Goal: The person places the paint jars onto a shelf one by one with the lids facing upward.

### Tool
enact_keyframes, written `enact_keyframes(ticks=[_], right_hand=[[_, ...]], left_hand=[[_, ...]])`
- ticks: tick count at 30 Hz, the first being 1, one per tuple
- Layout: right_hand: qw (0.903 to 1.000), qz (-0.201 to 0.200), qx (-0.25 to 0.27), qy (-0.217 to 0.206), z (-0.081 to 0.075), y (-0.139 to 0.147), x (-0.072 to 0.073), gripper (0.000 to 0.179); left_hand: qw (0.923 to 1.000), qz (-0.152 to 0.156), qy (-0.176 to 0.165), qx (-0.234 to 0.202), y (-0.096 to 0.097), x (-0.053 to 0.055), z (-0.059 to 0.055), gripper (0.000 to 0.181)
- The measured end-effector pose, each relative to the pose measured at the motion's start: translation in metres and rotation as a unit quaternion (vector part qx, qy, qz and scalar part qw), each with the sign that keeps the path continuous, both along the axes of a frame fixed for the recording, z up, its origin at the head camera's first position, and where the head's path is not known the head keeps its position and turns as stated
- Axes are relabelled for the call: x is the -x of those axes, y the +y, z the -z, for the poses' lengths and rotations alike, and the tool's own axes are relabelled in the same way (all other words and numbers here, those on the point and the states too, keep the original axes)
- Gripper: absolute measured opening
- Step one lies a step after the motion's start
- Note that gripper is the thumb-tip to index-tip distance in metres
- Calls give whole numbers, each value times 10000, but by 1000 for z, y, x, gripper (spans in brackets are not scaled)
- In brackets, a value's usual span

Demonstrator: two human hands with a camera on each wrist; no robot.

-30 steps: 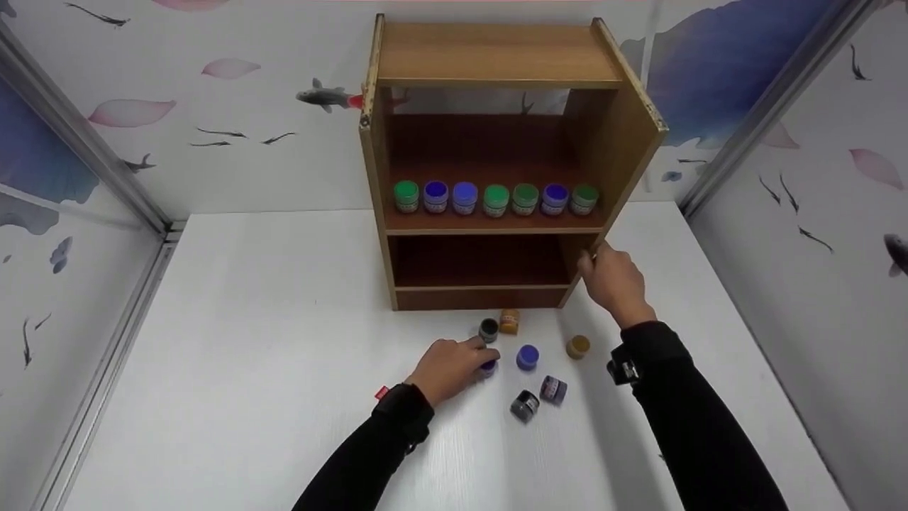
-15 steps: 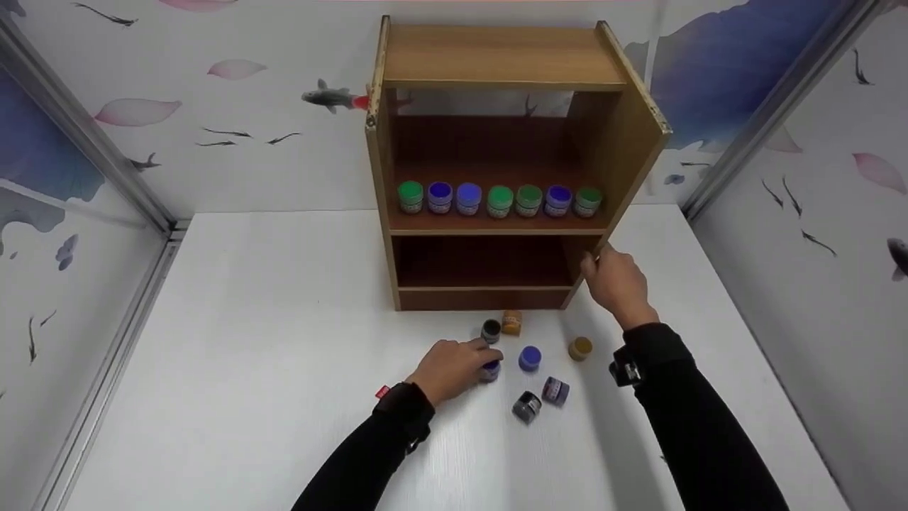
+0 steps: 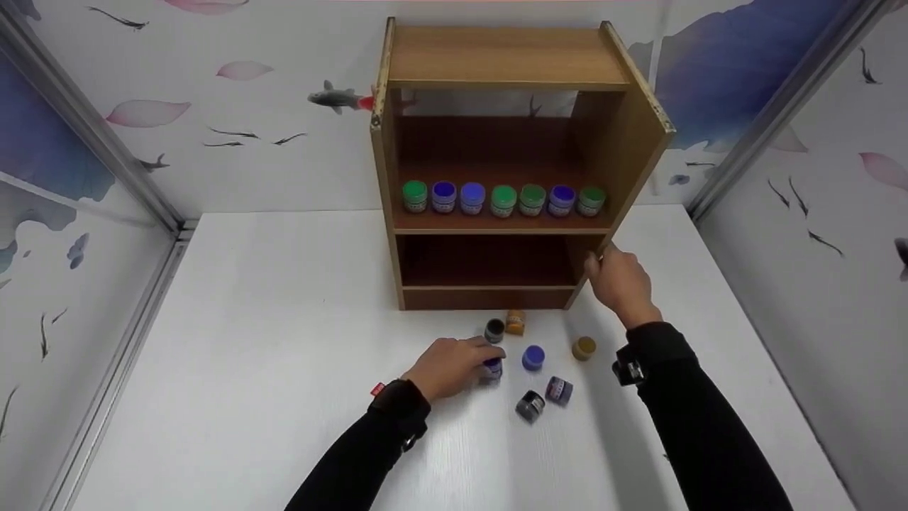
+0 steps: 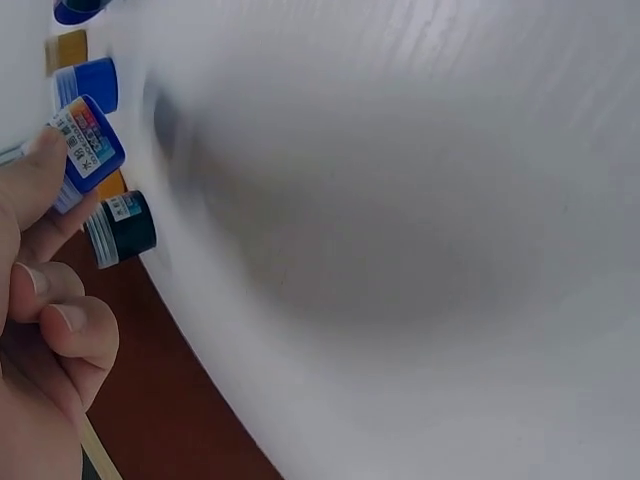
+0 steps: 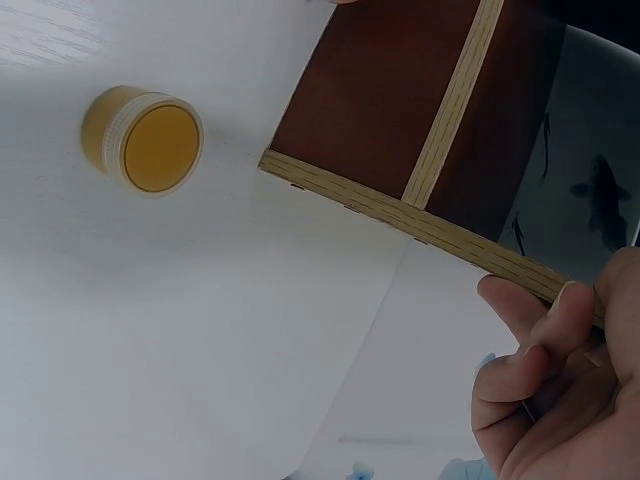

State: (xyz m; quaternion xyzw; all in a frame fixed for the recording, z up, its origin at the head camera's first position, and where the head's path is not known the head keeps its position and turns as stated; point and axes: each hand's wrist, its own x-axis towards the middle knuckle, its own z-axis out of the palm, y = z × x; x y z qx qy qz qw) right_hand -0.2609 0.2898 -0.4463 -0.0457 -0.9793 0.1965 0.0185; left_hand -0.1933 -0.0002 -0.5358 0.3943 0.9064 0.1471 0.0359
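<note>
My left hand pinches a small paint jar with a blue lid between thumb and finger, its printed label showing in the left wrist view. Just beyond stands a dark-lidded jar, next to an orange jar by the shelf's base. My right hand grips the front edge of the wooden shelf's right side panel, thumb on the inner side. Nearest to that hand on the table is an ochre-lidded jar.
A row of green- and blue-lidded jars lines the upper shelf board. On the white table are a blue-lidded jar, a purple jar on its side and a tilted black jar. Patterned walls enclose the table.
The jar in my left hand shows more of its side than before. My right hand keeps its hold on the shelf panel. The head view has shifted slightly.
</note>
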Motion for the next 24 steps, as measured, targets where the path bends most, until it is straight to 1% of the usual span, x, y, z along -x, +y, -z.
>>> enact_keyframes(ticks=[5,12,19,24], right_hand=[[10000,-7,9,74,0,0,0,44],[9998,-89,45,193,1,0,-2,42],[9999,-60,55,85,0,-1,-1,44],[10000,-29,51,15,-1,0,0,45]], left_hand=[[9994,-117,-314,-98,-3,3,-6,35],[9994,-162,-289,-68,-7,7,-13,38],[9991,-180,-332,-211,-11,13,-21,36],[9990,-173,-378,-165,-15,18,-31,37]])
